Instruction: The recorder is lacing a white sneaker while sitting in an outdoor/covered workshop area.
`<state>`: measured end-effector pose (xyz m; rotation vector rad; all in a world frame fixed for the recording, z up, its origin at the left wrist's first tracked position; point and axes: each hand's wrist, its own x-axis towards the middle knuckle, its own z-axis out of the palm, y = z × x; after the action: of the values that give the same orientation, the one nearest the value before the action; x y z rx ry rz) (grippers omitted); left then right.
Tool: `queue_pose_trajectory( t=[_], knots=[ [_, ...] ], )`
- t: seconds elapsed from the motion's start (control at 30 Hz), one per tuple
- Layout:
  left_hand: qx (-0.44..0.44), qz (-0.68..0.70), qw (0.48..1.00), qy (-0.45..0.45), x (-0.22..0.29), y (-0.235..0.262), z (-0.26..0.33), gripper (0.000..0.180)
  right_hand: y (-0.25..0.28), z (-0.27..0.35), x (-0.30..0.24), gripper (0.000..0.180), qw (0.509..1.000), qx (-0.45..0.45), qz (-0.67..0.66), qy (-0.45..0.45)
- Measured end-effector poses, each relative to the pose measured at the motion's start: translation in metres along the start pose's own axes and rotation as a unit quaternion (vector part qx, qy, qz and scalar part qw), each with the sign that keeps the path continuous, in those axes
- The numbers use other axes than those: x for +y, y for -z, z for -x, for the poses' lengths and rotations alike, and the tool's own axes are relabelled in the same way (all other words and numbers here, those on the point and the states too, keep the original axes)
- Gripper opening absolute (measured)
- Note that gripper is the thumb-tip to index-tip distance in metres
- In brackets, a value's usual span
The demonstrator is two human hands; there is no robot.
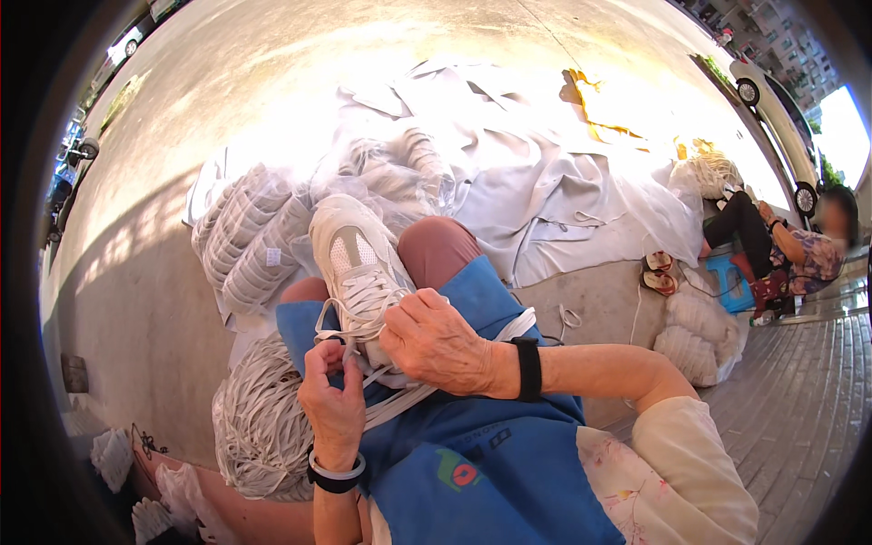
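Note:
A white sneaker (356,262) rests on my lap, toe pointing away from me, on a blue apron (472,454). My left hand (332,400) pinches a white shoelace (338,329) near the shoe's tongue. My right hand (436,345), with a black band on the wrist, grips the lace at the shoe's opening, fingers curled over it. Both hands touch the sneaker's laced part.
A bundle of white laces (262,427) lies at my left knee. Stacked white shoe parts in clear bags (250,236) and grey cloth sheets (545,182) cover the concrete ahead. Another person (799,245) sits at the right, beside white cars (772,109).

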<state>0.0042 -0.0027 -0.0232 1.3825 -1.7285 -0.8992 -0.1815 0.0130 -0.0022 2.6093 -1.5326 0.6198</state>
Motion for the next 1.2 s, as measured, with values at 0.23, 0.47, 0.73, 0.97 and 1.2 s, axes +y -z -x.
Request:
queue_pose_trajectory(
  t=[0.23,0.47,0.73,0.97,1.2],
  knots=[
    [-0.097,0.115,0.987,0.057,-0.007,0.002,-0.017,0.005,-0.012,-0.037,-0.002,0.016,0.858,0.123,-0.456,-0.203],
    [-0.091,0.215,0.962,0.140,-0.011,0.003,-0.013,0.006,0.000,-0.001,-0.006,0.016,0.955,0.073,-0.283,-0.051],
    [-0.109,0.132,0.985,0.034,-0.017,0.007,-0.014,0.008,-0.022,-0.015,-0.027,0.012,0.993,-0.006,-0.104,-0.047],
    [-0.153,0.149,0.975,0.053,-0.011,0.012,-0.018,0.009,-0.021,-0.011,-0.022,0.012,0.987,-0.029,-0.143,-0.070],
    [-0.154,0.104,0.982,0.037,-0.008,0.013,-0.018,0.019,-0.017,-0.016,-0.014,0.008,0.983,-0.002,-0.170,-0.065]
  ],
)
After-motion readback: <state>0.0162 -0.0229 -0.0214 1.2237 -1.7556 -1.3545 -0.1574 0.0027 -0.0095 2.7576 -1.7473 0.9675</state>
